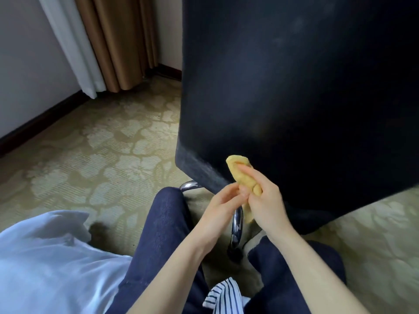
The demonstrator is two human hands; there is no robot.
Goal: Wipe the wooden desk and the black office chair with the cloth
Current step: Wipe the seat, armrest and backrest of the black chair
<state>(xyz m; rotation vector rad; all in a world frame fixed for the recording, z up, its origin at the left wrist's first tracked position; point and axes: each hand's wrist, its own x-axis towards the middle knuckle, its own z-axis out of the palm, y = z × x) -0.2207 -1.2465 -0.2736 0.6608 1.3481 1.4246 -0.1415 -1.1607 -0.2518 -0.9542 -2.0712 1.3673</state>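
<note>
Now both hands bunch the yellow cloth (243, 177) beside the black chair (294, 98), right hand (265, 203) gripping it, left hand (223, 200) pinching its edge, probably refolding for wiping.

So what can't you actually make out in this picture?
- Wooden desk: nowhere in the head view.
- Black office chair: top and right side cut off by the frame; seat hidden behind its back.
- Cloth: mostly covered by the right hand and left hand.
- Chrome base: largely hidden.
</note>
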